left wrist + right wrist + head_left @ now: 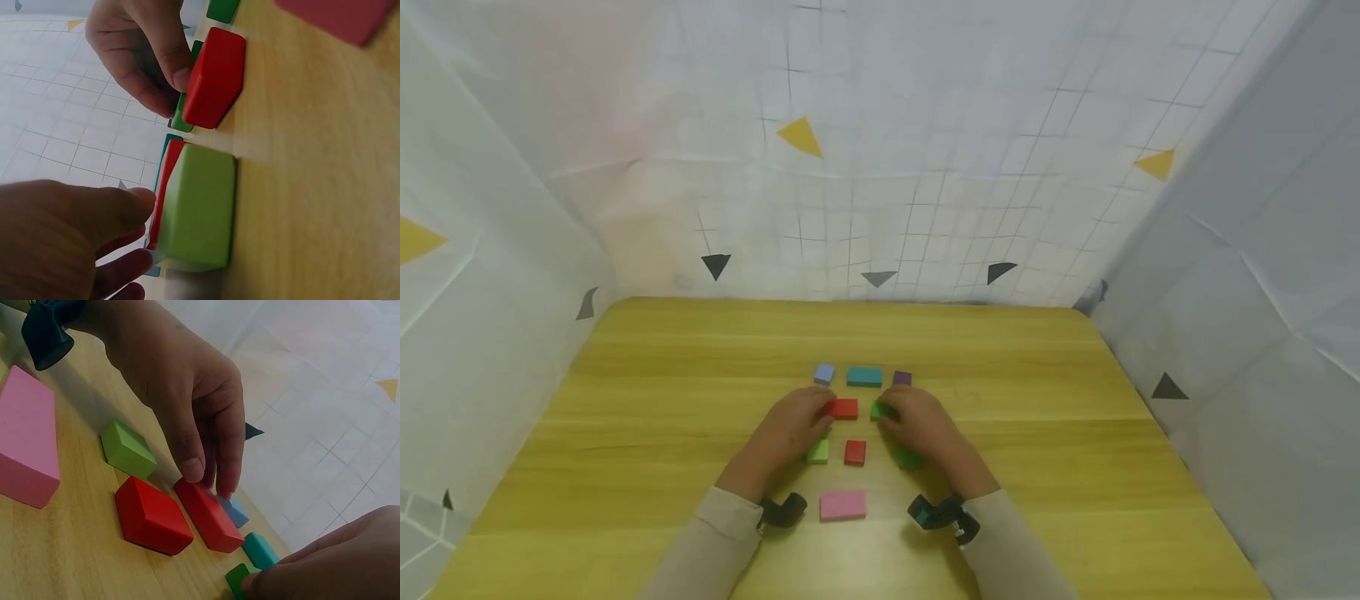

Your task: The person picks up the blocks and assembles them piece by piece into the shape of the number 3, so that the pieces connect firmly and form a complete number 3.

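Observation:
In the head view, several coloured blocks lie on the wooden table. My left hand [790, 429] pinches the left end of a long red block [845, 408] between thumb and fingers; the right wrist view shows that red block [211, 519] low on the table. My right hand [925, 425] grips a small green block [876, 411], which its fingers partly cover. Nearer to me, a light green block [818, 452] sits by the left wrist and a square red block [854, 452] lies between the hands. A darker green block [910, 457] is partly hidden under the right hand.
Beyond the hands stand a light blue block [824, 373], a teal block [864, 377] and a purple block [902, 378] in a row. A pink block [842, 505] lies between the wrists. White patterned sheets [925, 225] enclose the table's back and sides.

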### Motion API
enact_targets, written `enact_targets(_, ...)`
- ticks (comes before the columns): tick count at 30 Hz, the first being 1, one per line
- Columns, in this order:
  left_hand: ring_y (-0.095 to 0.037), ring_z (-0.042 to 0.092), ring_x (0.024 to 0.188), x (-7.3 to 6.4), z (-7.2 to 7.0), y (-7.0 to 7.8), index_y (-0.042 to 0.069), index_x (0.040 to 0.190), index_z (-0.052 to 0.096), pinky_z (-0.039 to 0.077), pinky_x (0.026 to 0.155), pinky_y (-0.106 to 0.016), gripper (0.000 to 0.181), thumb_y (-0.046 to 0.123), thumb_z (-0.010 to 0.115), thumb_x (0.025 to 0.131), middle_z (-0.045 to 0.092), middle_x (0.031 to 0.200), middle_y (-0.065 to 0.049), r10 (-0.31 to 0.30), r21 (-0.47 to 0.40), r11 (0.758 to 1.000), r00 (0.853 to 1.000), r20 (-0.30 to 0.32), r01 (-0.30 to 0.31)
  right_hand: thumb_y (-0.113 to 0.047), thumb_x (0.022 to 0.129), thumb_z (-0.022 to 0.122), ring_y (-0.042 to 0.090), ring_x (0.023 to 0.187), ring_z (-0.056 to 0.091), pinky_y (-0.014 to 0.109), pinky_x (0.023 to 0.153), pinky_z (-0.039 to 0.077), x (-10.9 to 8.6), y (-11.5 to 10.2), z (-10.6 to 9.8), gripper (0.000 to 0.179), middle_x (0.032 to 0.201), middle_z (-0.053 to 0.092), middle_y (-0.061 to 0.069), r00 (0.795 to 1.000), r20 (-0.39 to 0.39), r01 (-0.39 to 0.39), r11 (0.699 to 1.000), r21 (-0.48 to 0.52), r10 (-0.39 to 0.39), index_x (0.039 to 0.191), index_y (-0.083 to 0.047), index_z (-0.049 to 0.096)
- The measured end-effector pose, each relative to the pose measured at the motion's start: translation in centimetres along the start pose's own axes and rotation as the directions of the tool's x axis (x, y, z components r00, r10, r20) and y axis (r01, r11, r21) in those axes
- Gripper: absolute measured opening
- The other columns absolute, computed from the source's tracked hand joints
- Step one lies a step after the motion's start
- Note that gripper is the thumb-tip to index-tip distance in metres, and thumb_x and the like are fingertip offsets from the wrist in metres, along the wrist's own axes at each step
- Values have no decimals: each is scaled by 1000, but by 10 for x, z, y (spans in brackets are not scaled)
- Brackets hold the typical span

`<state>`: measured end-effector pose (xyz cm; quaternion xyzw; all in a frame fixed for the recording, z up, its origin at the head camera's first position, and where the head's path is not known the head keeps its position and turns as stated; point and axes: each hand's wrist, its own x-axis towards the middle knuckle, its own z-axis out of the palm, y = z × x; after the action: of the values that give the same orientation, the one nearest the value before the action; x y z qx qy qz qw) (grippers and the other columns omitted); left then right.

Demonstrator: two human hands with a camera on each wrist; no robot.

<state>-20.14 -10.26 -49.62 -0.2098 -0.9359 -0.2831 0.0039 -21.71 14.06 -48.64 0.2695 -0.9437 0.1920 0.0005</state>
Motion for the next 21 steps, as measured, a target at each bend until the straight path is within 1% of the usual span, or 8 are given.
enact_targets(4,-28,55,130,-1,0,1,6,128,65,42,112,-45,35,16,68,95,63,134,-9,-13,-1,1000,1000,7,13,-21,89,74,26,101,66,43,92,55,-1,-1,0,27,106,71,7,1000,-4,0,1000,-11,0,112,-7,72)
enact_targets(12,-28,57,126,-1,-1,2,6,124,67,45,109,-45,31,14,69,94,64,131,-9,17,17,1000,1000,-6,-17,-25,91,73,25,101,65,40,92,55,-1,-1,1,30,109,69,7,1000,-4,3,999,-49,-3,113,-5,73)
enact_targets(15,-28,58,124,-1,0,2,5,122,67,47,107,-45,28,12,68,94,64,129,-9,27,22,999,1000,-9,-27,-25,90,74,24,100,65,39,91,56,-1,-1,0,30,108,68,8,1000,7,4,999,-54,-4,113,-5,73)
enact_targets(21,-26,59,121,-1,3,-1,6,122,67,49,105,-43,28,11,67,95,63,128,-7,21,14,1000,1000,-22,-20,-26,89,75,22,99,64,37,90,56,0,0,-1,32,108,68,7,999,37,3,999,-53,-1,113,-5,73)
